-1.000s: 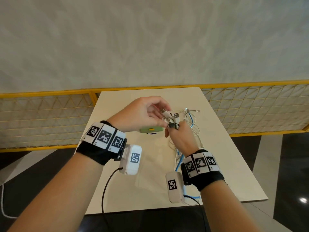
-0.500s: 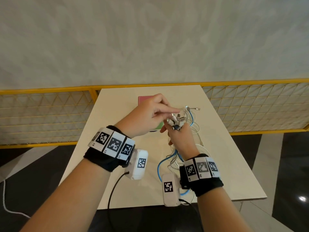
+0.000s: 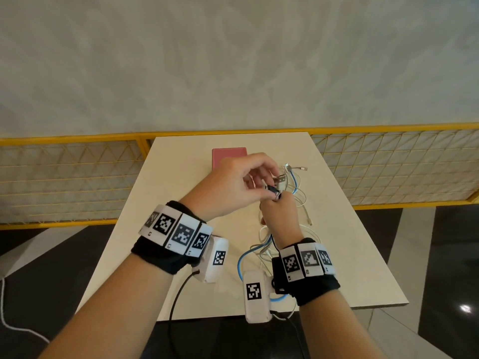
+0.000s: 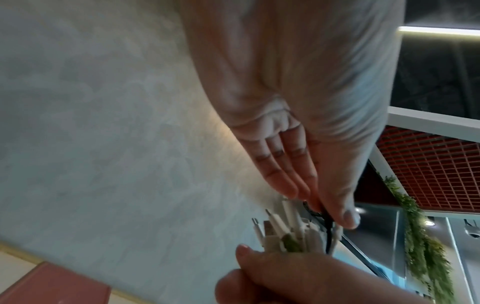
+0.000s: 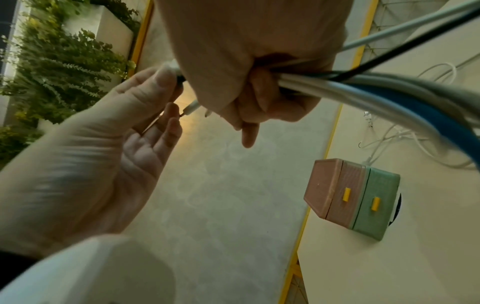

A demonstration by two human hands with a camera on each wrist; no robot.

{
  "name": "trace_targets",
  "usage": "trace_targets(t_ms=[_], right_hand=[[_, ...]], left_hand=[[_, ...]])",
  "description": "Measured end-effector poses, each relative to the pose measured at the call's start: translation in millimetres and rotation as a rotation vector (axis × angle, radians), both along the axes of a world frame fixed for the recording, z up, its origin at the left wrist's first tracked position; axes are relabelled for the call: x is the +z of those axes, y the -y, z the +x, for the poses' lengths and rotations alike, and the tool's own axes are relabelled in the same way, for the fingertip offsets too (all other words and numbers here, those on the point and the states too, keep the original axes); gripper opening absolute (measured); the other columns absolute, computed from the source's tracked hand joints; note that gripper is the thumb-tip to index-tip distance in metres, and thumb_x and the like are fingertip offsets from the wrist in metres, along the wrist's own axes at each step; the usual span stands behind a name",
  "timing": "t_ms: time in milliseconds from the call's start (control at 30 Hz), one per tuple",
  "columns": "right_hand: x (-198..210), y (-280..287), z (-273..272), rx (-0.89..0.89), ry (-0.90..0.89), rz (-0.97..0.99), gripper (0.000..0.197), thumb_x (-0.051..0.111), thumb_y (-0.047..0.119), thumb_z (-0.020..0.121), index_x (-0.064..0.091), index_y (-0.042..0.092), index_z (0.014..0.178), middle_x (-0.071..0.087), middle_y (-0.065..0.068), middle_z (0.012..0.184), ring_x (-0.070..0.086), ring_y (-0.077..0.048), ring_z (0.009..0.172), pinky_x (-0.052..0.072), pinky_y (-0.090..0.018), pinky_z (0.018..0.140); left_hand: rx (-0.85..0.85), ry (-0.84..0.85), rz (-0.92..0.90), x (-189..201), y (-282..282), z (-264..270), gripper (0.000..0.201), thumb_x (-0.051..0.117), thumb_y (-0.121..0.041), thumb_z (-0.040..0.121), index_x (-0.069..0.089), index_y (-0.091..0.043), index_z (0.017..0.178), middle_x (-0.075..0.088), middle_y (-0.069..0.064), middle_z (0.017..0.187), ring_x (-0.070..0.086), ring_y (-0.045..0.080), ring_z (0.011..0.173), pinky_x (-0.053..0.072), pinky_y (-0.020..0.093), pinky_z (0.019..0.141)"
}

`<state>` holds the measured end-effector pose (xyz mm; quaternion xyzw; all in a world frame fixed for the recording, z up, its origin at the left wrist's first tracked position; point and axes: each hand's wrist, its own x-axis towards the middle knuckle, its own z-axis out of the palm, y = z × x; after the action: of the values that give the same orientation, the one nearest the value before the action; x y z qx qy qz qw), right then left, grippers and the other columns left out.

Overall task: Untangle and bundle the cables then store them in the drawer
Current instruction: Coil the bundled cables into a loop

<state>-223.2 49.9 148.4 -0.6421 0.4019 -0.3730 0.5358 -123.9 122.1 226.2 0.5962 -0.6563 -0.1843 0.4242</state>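
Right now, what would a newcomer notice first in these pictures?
Above the middle of the table, the right hand grips a bunch of cables, white, blue and black. The left hand pinches a black cable end at the top of the bunch. Behind them stands a pink and green drawer box.

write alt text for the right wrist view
The right hand grips a bunch of white, blue and black cables while the left hand picks at their plug ends. A small pink and green drawer box sits on the table below.
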Motion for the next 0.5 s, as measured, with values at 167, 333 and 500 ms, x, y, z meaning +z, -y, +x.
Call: trace_targets(t_ms=[167, 333, 500], right_hand=[[6.9, -4.0, -2.4, 0.034, -0.028, 0.018, 0.024, 0.053, 0.014, 0.089, 0.070, 0.006, 0.074, 0.051, 0.015, 0.038, 0.041, -0.005, 0.040, 0.037, -0.023, 0.043], [6.3, -9.1, -2.6, 0.071, -0.075, -0.026, 0.023, 0.063, 0.021, 0.084, 0.068, 0.022, 0.061, 0.059, 0.003, 0.055, 0.046, -0.013, 0.048, 0.048, -0.040, 0.056], [7.8, -7.6, -4.9, 0.066, -0.172, -0.051, 0.023, 0.062, 0.025, 0.083, 0.066, 0.024, 0.060, 0.051, 0.009, 0.043, 0.049, -0.017, 0.051, 0.052, -0.044, 0.060]], left_hand=[[0.020, 0.164, 0.004, 9.4, 3.8, 11.1, 0.006, 0.077, -0.003, 0.078, 0.077, -0.005, 0.084, 0.072, 0.003, 0.086, 0.066, 0.017, 0.083, 0.053, 0.037, 0.081], [-0.028, 0.380, 0.060, 21.1, 9.3, 12.2, 0.011, 0.073, -0.001, 0.080, 0.077, -0.010, 0.084, 0.073, -0.001, 0.087, 0.066, 0.011, 0.084, 0.051, 0.036, 0.085], [-0.016, 0.350, 0.145, 28.0, 7.2, 6.2, 0.031, 0.070, 0.004, 0.081, 0.049, -0.013, 0.097, 0.072, -0.004, 0.089, 0.068, 0.011, 0.087, 0.056, 0.036, 0.080]])
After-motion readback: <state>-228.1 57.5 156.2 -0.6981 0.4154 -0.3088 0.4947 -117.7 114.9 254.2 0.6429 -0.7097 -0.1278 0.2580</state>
